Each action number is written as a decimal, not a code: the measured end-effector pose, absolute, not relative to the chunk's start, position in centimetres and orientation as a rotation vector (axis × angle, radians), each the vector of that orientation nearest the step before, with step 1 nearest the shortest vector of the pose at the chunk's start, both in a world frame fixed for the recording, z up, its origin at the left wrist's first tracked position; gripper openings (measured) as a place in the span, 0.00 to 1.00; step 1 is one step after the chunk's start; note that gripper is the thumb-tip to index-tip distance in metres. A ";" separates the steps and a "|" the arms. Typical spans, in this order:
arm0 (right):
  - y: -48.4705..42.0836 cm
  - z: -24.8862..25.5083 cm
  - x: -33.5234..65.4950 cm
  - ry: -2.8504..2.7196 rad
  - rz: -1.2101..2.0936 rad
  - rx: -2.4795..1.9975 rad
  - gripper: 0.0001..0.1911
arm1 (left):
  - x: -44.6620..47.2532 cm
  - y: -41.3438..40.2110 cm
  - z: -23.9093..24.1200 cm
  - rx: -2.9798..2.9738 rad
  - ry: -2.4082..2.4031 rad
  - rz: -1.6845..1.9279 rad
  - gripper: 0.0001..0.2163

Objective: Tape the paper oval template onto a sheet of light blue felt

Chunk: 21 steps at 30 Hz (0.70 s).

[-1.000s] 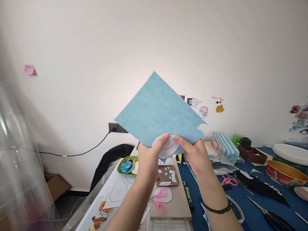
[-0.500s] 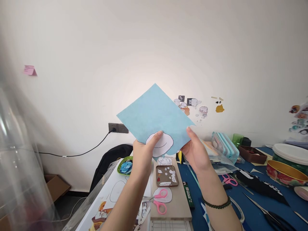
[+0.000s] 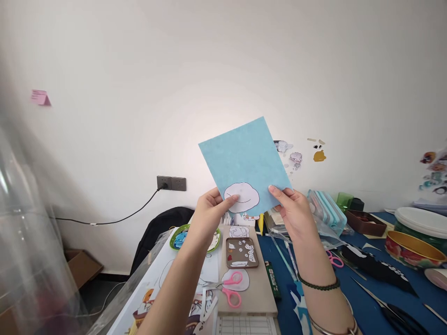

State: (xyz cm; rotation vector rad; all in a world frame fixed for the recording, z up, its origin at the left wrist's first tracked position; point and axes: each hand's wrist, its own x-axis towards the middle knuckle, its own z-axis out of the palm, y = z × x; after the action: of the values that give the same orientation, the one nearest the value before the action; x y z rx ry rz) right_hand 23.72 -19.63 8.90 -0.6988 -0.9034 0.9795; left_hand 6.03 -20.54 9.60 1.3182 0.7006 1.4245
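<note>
A square light-blue sheet of paper (image 3: 244,153) is held up in front of the wall, slightly tilted. My left hand (image 3: 213,209) is closed on its lower left side, the thumb pressing a white cloud-shaped paper cutout (image 3: 246,194) flat against it. The cutout has a dark outline and a curved line across it. My right hand (image 3: 295,207) pinches the lower right corner between thumb and fingers. Beneath the hands, pink-handled scissors (image 3: 232,288) lie on a beige board (image 3: 258,298), partly over another white cutout (image 3: 244,280).
A brown tray (image 3: 257,253) with small paper pieces rests on the board, and a green bowl (image 3: 173,235) stands to its left. Black scissors (image 3: 398,316), a gold tin (image 3: 415,246) and a striped pouch (image 3: 326,211) lie on the blue table at right. A plugged cable runs along the wall.
The blue sheet has turned clockwise from a diamond position and shifted right, with the cutout still on it. Both hands have moved right; the left thumb now lies lower across the cutout.
</note>
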 end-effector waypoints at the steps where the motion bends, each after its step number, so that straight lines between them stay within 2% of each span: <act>1: -19.6 8.9 23.8 -0.909 0.978 -0.699 0.15 | 6.0 -20.5 9.6 1.324 0.699 1.415 0.10; 16: -20.0 9.1 24.1 -0.938 0.971 -0.734 0.15 | 6.0 -20.8 9.8 1.331 0.710 1.386 0.13; 21: -20.6 9.1 24.1 -1.113 1.086 -0.772 0.21 | 6.1 -20.7 9.7 1.320 0.689 1.412 0.12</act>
State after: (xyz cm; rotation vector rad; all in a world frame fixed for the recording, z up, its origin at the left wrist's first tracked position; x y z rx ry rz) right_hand 24.14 -20.56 9.09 -0.7722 -1.1131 1.0857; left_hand 6.11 -20.75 9.67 1.3201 0.6894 1.4123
